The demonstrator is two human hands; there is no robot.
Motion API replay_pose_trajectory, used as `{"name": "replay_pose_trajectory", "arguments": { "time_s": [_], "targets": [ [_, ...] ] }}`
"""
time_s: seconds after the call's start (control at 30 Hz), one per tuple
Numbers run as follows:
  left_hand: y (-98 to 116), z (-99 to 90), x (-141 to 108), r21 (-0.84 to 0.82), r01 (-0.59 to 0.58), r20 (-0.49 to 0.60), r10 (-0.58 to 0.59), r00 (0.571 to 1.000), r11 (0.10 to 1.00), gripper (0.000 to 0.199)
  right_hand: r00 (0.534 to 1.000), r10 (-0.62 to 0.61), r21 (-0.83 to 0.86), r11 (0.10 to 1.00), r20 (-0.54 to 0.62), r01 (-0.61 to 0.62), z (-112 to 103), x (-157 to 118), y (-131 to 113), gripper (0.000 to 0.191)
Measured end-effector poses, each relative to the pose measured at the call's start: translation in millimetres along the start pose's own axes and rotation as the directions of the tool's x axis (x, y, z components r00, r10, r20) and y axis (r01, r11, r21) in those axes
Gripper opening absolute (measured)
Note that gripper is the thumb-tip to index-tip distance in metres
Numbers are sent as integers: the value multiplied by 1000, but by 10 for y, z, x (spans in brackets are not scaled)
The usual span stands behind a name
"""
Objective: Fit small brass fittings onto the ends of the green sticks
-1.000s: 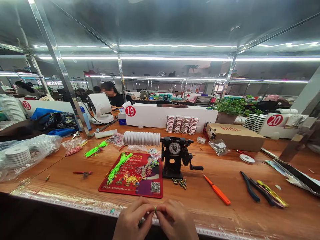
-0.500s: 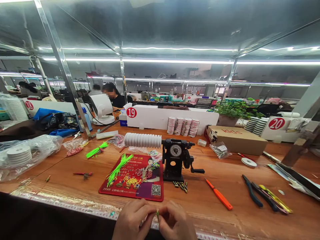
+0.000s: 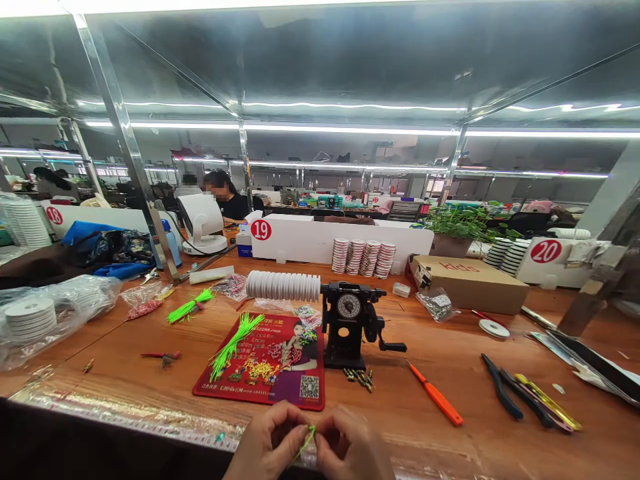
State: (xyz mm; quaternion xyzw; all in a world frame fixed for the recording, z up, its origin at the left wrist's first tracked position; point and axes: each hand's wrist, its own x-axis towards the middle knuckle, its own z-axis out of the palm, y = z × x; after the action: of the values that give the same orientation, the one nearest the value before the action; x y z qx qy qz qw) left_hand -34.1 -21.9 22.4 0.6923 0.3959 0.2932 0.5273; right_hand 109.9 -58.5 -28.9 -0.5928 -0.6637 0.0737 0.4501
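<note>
At the table's front edge, my left hand (image 3: 274,439) and my right hand (image 3: 350,441) meet, thumbs and forefingers pinched. Between them runs a thin bright green strand (image 3: 309,437), gripped from both sides; any small part on it is too tiny to make out. Just beyond lies a red mat (image 3: 225,390) with a bundle of green strands (image 3: 237,343), yellow beads (image 3: 263,369) and other small coloured pieces. Behind its right edge stands a black hand-crank winder (image 3: 345,333), carrying a row of white spools (image 3: 283,285). Small metal pieces (image 3: 363,379) lie at its foot.
To the right lie an orange-handled tool (image 3: 443,403), pliers (image 3: 503,387) and a yellow cutter (image 3: 550,403). A cardboard box (image 3: 473,283) and stacked spools (image 3: 356,257) stand at the back. Bagged spools (image 3: 30,320) are at left. Another person (image 3: 233,200) sits beyond the divider.
More of the green strand now shows below my fingers. Both hands stay pinched together at nearly the same place. The view has shifted slightly.
</note>
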Motion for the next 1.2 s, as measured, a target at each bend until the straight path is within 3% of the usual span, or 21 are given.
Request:
{"name": "replay_pose_trajectory", "arguments": {
  "time_s": [0.37, 0.5, 0.67, 0.9, 1.03, 1.1, 1.13, 1.17, 1.2],
  "targets": [
    [-136, 38, 3, 234, -187, -35, 201, 979, 954, 17, 976, -193, -126, 976, -102, 180, 34, -13, 54, 13],
    [-137, 76, 9, 244, -170, -17, 179, 984, 955, 14, 957, -258, -153, 959, -133, 237, 42, -2, 29, 12],
    [-170, 77, 46, 296, -106, -95, 140, 986, 949, 13, 930, -255, -142, 964, -264, 224, 67, 19, 26, 11],
    [-88, -75, 56, 131, 40, -56, -33, 998, 991, 22, 933, -205, -127, 977, -297, 174, 53, 60, 60, 13],
    [-115, -69, 42, 358, -92, -69, 125, 990, 929, 11, 922, -229, -91, 973, -313, 211, 93, 26, 96, 15],
    [-147, -56, 42, 470, -197, -87, 268, 960, 860, 13, 969, -113, 33, 992, -219, 123, 96, 0, 101, 16],
    [-163, -52, 44, 519, -254, -92, 349, 933, 816, 13, 993, 5, 136, 991, -115, 11, 88, -8, 96, 16],
    [-176, -49, 45, 566, -311, -91, 432, 897, 764, 13, 991, 131, 250, 959, 21, -132, 74, -11, 84, 17],
    [-186, -46, 45, 609, -363, -84, 512, 855, 705, 13, 958, 238, 355, 892, 163, -282, 54, -6, 66, 21]
  ]
}}
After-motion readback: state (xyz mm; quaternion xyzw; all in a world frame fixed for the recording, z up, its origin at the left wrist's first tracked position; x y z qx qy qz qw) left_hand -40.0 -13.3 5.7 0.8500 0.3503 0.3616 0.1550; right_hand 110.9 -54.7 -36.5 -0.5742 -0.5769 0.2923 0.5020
